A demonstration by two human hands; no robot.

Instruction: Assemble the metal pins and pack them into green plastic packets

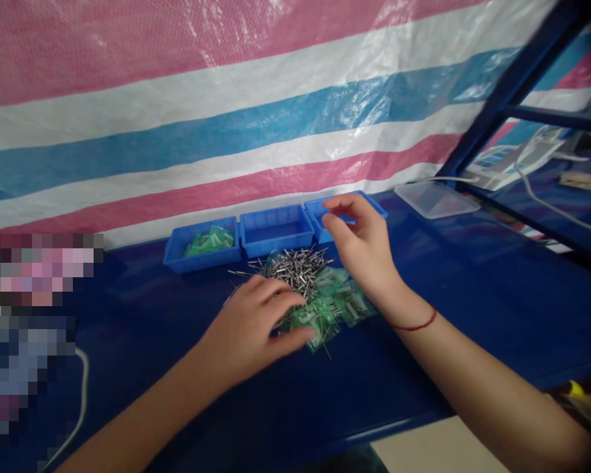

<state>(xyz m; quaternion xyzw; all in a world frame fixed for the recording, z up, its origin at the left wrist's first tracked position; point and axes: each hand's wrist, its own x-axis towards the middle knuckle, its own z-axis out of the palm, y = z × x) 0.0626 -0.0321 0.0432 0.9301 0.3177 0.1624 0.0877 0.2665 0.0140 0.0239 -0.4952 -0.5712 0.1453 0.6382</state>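
Observation:
My left hand [259, 322] hovers low at the near left side of a pile of thin silver metal pins [303, 270]. Its fingers and thumb are apart, with nothing seen between them. Small green-tinted clear plastic bags [320, 318] lie against the pile; some contain short metal pieces. My right hand [362, 240] is raised in front of the right blue bin [318, 213], partly covering it. Its thumb and curled index finger stay apart, and no object shows in them. The middle blue bin [276, 247] stands just behind the pins, and the left blue bin [201, 263] contains more green bags.
The dark blue table [453, 289] extends to both sides. A clear plastic lid or tray [436, 200] lies at the back right, near a blue metal frame [497, 125] and a white cable [542, 194]. A striped plastic sheet [226, 118] hangs behind. Another white cable [85, 387] is at left.

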